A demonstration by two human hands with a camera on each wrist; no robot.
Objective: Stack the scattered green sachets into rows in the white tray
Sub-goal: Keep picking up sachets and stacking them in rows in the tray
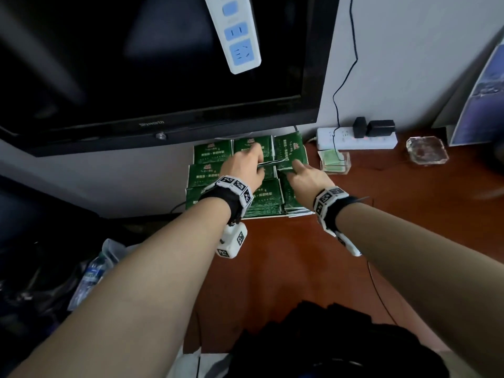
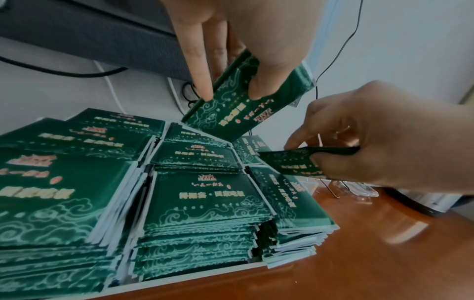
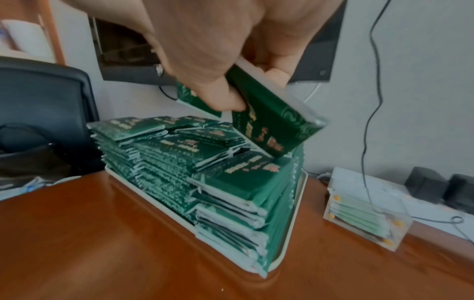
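- Head view: both hands reach over the white tray [image 1: 261, 216], which sits at the desk's [image 1: 300, 268] back edge under the television [image 1: 163, 77]. The left hand [image 1: 242, 167] hovers over the middle stacks of green sachets [image 1: 210, 155]; the right hand [image 1: 308, 175] is over the tray's right column. A thin sachet edge shows between them, but the grips are hard to read here.
- Left wrist view: the left hand's fingers [image 2: 202, 85] and thumb pinch a held sachet [image 2: 246, 105], tilted, with its lower corner aimed at the far middle stack. The right hand pinches a second sachet [image 2: 295, 162], nearly flat, just above the right column.
- Right wrist view: the right hand's thumb [image 3: 225, 97] and fingers clamp its sachet [image 3: 269, 125], which slopes down toward the top of the right-hand stack [image 3: 243, 174] directly below it.
- My judgement: each sachet's target lies straight beneath its own hand, the right being nearer to touching down. Each long axis needs squaring with the stack under it before release.
- Piles stand well above the tray rim, so a skewed drop could slide off.
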